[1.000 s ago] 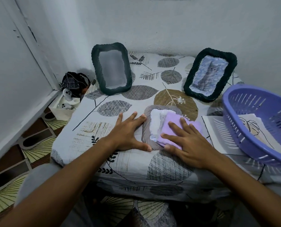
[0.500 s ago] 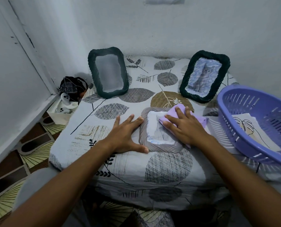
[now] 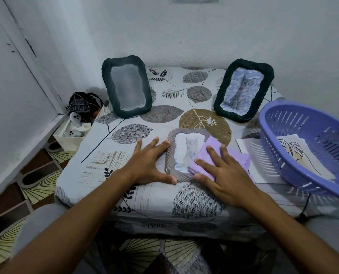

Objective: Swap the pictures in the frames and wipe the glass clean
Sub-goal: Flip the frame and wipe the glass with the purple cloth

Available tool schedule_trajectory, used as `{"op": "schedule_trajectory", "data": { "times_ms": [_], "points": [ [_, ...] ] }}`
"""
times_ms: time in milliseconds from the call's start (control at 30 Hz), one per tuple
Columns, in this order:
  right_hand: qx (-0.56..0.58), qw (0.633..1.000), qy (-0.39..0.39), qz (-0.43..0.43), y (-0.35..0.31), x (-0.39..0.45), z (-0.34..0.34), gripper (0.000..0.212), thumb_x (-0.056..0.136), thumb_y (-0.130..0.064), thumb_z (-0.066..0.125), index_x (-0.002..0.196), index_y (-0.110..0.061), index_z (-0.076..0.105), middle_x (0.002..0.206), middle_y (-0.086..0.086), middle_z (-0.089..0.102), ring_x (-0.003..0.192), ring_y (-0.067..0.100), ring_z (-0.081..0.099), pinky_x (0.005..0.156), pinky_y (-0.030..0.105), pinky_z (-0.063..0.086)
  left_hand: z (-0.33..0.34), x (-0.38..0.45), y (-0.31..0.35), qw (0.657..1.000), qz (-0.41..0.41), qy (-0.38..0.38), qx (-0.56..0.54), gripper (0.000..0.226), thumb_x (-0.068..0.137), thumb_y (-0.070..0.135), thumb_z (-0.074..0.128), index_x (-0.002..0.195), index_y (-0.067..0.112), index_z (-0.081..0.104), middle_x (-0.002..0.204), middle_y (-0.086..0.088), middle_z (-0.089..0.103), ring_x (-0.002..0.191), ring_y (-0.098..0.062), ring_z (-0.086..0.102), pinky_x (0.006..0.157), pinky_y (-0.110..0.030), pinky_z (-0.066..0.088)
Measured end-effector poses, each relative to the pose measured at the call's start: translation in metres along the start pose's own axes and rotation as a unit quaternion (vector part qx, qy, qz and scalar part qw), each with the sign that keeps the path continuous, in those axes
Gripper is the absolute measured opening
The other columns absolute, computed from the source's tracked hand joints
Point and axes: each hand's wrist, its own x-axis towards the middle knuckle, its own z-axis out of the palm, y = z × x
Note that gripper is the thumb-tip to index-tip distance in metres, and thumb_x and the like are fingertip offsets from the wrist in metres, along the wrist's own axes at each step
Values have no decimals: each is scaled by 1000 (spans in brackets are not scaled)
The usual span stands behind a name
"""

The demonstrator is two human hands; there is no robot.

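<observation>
Flat on the leaf-print cloth [image 3: 160, 194], the grey frame [image 3: 169, 162] is showing a kitten picture. The right hand [image 3: 224, 175], fingers straight, is pressing a lilac cloth [image 3: 202, 165] over its right half, hiding that side. The left hand [image 3: 147, 165], fingers spread, is bracing its left edge. Two dark frames [image 3: 126, 86] are leaning behind; a purple basket [image 3: 303, 147], cut off, is covering a paper sheet [image 3: 249, 155].

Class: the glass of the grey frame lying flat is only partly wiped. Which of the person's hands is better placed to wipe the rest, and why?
The right hand: it already presses the purple cloth onto the grey frame. The left hand lies flat beside the frame, steadying it.
</observation>
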Motion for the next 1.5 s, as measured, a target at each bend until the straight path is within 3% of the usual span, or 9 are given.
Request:
{"op": "schedule_trajectory", "data": {
  "times_ms": [200, 400, 533, 633, 867, 1000, 1167, 1367, 1500],
  "points": [
    [9, 999, -21, 37, -11, 51, -12, 87, 74, -79, 1, 149, -41, 22, 161, 6, -10, 145, 35, -21, 117, 56, -3, -1, -1, 0, 1000, 1, -1, 2, 130, 45, 90, 53, 153, 26, 15, 161, 7, 13, 147, -5, -3, 117, -45, -16],
    [-21, 999, -30, -13, -8, 21, -6, 100, 62, -87, -18, 148, -47, 15, 160, 2, -15, 143, 32, -25, 117, 54, -4, -2, 0, 0, 1000, 1, -2, 1, 131, 45, 89, 53, 153, 26, 16, 160, 8, 14, 147, -5, -2, 117, -45, -15],
    [-11, 999, -24, 36, 1, 30, -8, 86, 73, -84, -6, 148, -48, 16, 160, 4, -15, 143, 33, -25, 116, 54, -6, -1, 1, -1, 1000, 0, -7, -1, 130, 46, 90, 54, 153, 27, 15, 161, 8, 14, 147, -6, -3, 117, -46, -15],
    [9, 999, -29, 40, -10, 54, -10, 90, 73, -82, 2, 150, -40, 17, 160, 6, -15, 143, 33, -27, 116, 56, -7, 0, 1, -1, 1000, 1, -7, 2, 130, 46, 90, 53, 153, 27, 15, 161, 8, 14, 147, -6, -3, 117, -46, -15],
    [-26, 998, -20, -52, -24, 33, 2, 107, 64, -86, -16, 153, -33, 12, 162, 0, -2, 148, 22, -10, 118, 50, -7, 0, 0, -1, 1000, 3, -3, -4, 130, 45, 89, 54, 153, 26, 16, 160, 7, 16, 147, -6, -2, 117, -46, -15],
    [-36, 998, -23, -34, -14, 26, -2, 111, 62, -84, -21, 154, -31, 10, 162, -3, -2, 148, 20, -14, 119, 47, -7, 0, 1, -2, 1000, 3, -4, -3, 130, 45, 89, 54, 153, 27, 16, 160, 7, 15, 147, -6, -3, 116, -45, -16],
    [-18, 999, -27, 17, -18, 66, -11, 96, 74, -81, 0, 154, -28, 12, 162, 3, 0, 147, 29, -16, 117, 52, -8, 0, 1, -2, 1000, 4, -4, 0, 129, 46, 90, 53, 153, 27, 16, 161, 7, 15, 147, -7, -3, 116, -46, -15],
    [-24, 997, -26, -76, -25, 57, -3, 109, 63, -86, -17, 153, -32, 14, 162, 0, 2, 149, 21, -8, 118, 49, -10, 0, -1, -1, 1000, 8, 0, 1, 129, 47, 89, 53, 153, 25, 16, 160, 7, 16, 148, -8, -2, 117, -46, -14],
    [-40, 992, -28, -115, -6, 26, -3, 105, 66, -85, -18, 152, -36, 17, 161, -7, 5, 148, 14, -7, 119, 40, -8, 0, 0, -1, 1000, 5, 0, 5, 130, 46, 90, 52, 153, 26, 16, 160, 8, 14, 147, -7, -2, 117, -47, -14]
  ]
}}
